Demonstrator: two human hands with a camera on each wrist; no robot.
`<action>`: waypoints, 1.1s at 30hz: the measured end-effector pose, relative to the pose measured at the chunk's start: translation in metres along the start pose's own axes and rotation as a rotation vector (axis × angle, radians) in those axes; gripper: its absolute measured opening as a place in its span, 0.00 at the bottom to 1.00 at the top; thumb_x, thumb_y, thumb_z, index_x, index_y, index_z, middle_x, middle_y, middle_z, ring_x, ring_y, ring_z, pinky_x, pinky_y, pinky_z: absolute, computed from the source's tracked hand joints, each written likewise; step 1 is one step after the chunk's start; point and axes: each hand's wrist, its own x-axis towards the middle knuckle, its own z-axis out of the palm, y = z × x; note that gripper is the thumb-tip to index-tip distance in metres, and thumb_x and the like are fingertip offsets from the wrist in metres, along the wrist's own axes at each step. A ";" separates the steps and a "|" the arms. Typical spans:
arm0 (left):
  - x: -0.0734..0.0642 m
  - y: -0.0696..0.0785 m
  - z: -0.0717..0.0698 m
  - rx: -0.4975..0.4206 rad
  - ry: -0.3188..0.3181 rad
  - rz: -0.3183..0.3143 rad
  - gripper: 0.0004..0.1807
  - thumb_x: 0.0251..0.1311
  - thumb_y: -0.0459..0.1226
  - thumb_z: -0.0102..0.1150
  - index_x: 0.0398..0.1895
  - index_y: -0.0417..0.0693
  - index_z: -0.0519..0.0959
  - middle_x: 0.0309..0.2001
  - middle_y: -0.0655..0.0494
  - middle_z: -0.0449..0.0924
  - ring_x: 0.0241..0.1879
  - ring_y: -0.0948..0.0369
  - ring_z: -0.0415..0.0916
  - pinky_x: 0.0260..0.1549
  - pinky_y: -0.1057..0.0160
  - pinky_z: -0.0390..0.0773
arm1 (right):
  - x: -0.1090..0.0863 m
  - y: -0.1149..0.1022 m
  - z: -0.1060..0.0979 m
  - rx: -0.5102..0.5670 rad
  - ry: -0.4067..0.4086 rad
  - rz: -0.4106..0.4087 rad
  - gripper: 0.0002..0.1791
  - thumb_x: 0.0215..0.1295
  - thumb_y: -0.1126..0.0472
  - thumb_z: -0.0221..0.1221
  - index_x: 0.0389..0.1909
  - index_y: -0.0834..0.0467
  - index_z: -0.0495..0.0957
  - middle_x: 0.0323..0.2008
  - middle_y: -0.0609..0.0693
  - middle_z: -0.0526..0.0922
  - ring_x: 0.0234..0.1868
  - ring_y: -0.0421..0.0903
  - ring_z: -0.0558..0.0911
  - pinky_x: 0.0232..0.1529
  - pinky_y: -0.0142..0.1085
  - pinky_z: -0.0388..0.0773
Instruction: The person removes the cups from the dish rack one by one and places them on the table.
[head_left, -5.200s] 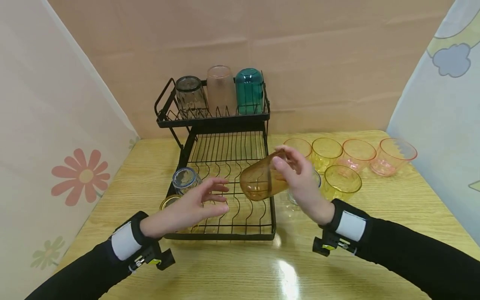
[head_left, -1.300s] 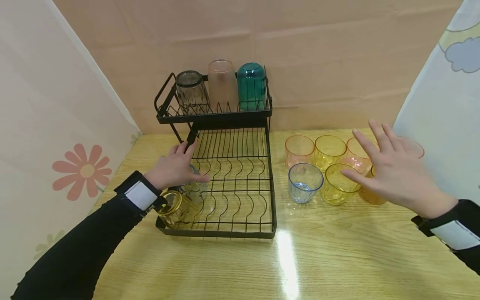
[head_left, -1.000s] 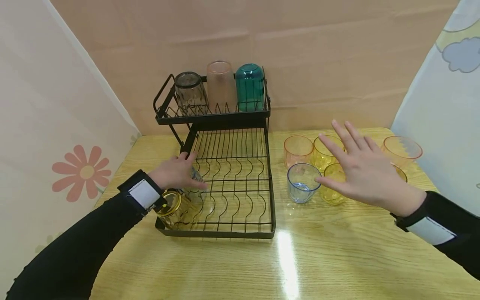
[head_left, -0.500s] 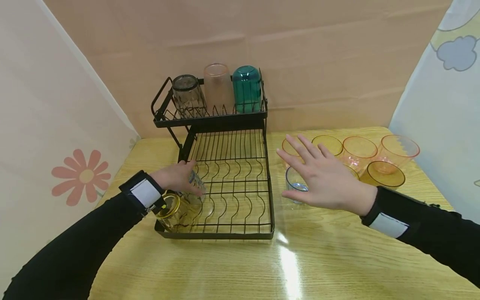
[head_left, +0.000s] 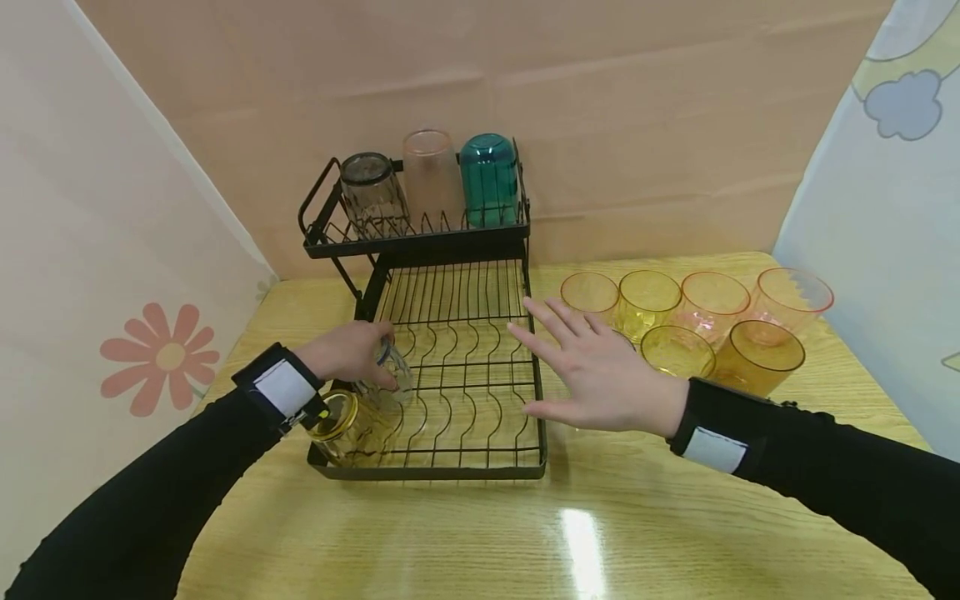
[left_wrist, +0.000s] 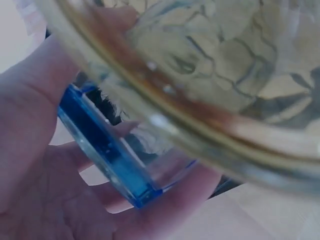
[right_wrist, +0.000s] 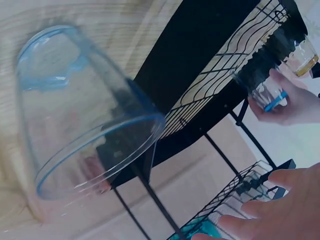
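The left hand (head_left: 352, 354) grasps a clear blue-ended glass (head_left: 393, 379), thumb on the near side and the other fingers round the far side; the left wrist view shows the blue end (left_wrist: 107, 150) lying against the curled fingers. The glass sits tilted in that grip, at the left side of the lower tier of a black two-tier rack (head_left: 427, 473). Just nearer the person than the grip, a yellow jar-like glass (head_left: 352, 429) leans in the same tier; the view is too crowded there to say for certain whether the two glasses touch. Beyond and above the grip, on the upper tier, a grey glass (head_left: 373, 196), a tall pale pink glass (head_left: 435, 179) and a teal glass (head_left: 489, 179) stand side by side, bases up. Well to the right of the grip, the right hand (head_left: 600, 371) is released and holds nothing, its fingers spread over the rack's right edge. Near its underside, mostly hidden from the head view, is a blue-rimmed tumbler (right_wrist: 90, 120) on the wooden table (head_left: 420, 533). Farther right of both hands stand three pink-rimmed glasses (head_left: 712, 304), two yellow tumblers (head_left: 678, 354) and an amber glass (head_left: 757, 358), mouths up.
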 end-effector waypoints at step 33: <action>-0.058 -0.015 -0.040 -0.077 0.295 -0.001 0.35 0.42 0.59 0.63 0.52 0.51 0.68 0.34 0.52 0.74 0.28 0.59 0.71 0.28 0.58 0.71 | 0.056 -0.047 0.018 0.249 -0.091 0.029 0.47 0.56 0.23 0.30 0.70 0.43 0.33 0.70 0.49 0.30 0.69 0.54 0.41 0.61 0.52 0.47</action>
